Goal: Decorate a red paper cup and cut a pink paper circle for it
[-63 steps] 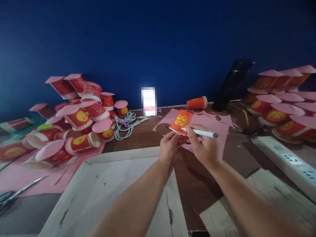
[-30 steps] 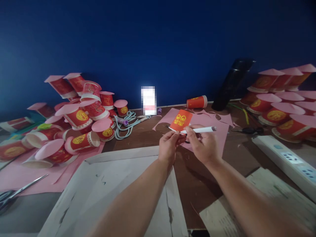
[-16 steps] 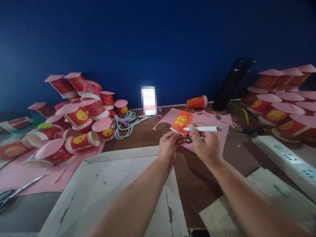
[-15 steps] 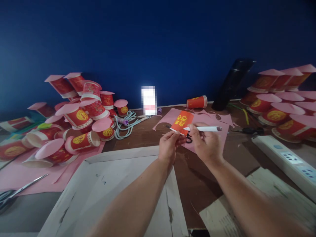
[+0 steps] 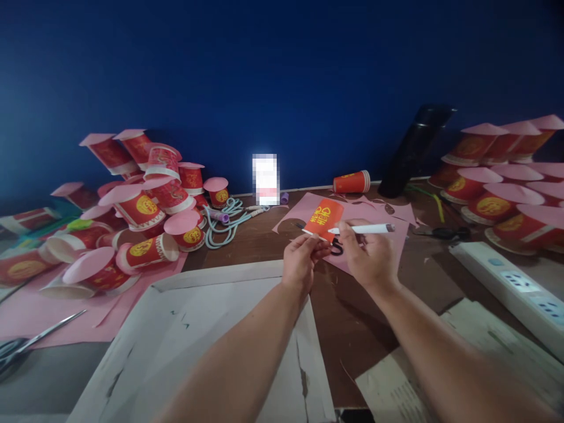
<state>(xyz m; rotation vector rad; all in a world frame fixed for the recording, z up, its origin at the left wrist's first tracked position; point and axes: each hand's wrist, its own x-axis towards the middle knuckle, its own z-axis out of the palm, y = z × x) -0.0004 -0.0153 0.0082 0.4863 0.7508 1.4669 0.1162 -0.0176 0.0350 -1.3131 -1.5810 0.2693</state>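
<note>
My left hand (image 5: 301, 258) pinches the white rim of a red paper cup (image 5: 324, 218) with yellow characters on its side. The cup is tilted above a sheet of pink paper (image 5: 383, 229). In my right hand (image 5: 370, 252) is a white marker (image 5: 372, 228), held like a pen, its tip pointing left at the cup's right edge near the rim. Whether the tip touches the cup I cannot tell. Black scissor handles (image 5: 337, 248) show on the pink paper between my hands, their blades mostly hidden behind the cup.
Red cups with pink paper discs pile up at left (image 5: 141, 205) and right (image 5: 497, 205). A pale blue cable (image 5: 224, 226), a lit phone (image 5: 265, 179), stacked cups (image 5: 351, 182) and a black flask (image 5: 416, 153) line the wall. Scissors (image 5: 44, 338), a white box lid (image 5: 211, 335) and a power strip (image 5: 511, 285) lie nearer.
The marker and my right hand have shifted slightly right of where they were a second ago. The cup has turned a little in my left hand, uncovering more of the scissor handles.
</note>
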